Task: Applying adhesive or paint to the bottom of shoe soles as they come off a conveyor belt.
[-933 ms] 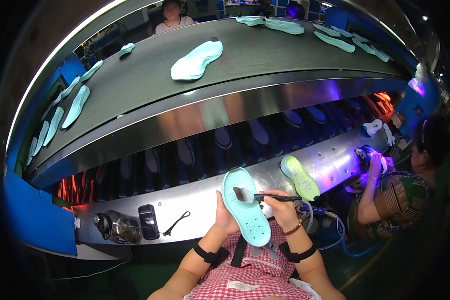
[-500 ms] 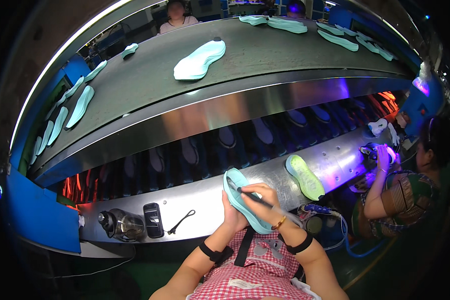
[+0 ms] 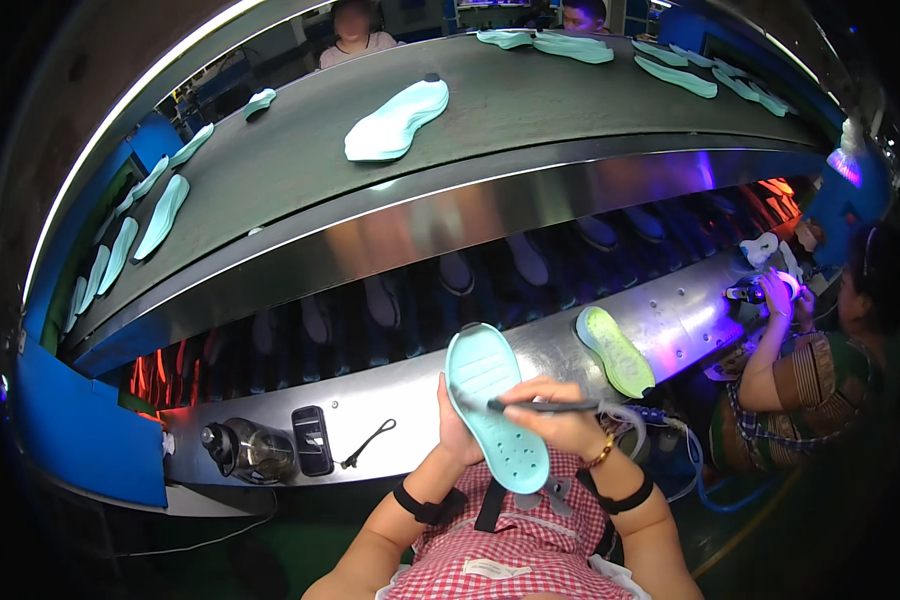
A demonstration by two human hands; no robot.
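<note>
While the L hand (image 3: 457, 430) supports the sole (image 3: 492, 398) from its left side, the R hand (image 3: 562, 420) holds a tool (image 3: 565, 406) across its middle. The sole is up off the bench (image 3: 400, 388), above the lap, tilted w/ its ridged, holed face toward the wearer, prob. so that whole face is in sight & reach. L thumb lies along the edge; the other fingers are mostly hidden under the sole, so can't tell their exact spread, but the grip looks like a cradle that leaves the top free. R fingers are clamped together on the black handle, near the front end, pen-style, prob. for fine control (tip's blurred, so can't say if it touches).

A lime sole (image 3: 615, 352) lies on the bench just beyond the R hand, approx. within easy reach. Bottle (image 3: 252, 450), phone (image 3: 312, 440) & cord (image 3: 370, 443) sit at bench L, presumably to be clear of the hands. More soles (image 3: 398, 118) lie spread on the belt (image 3: 290, 165) opposite.
</note>
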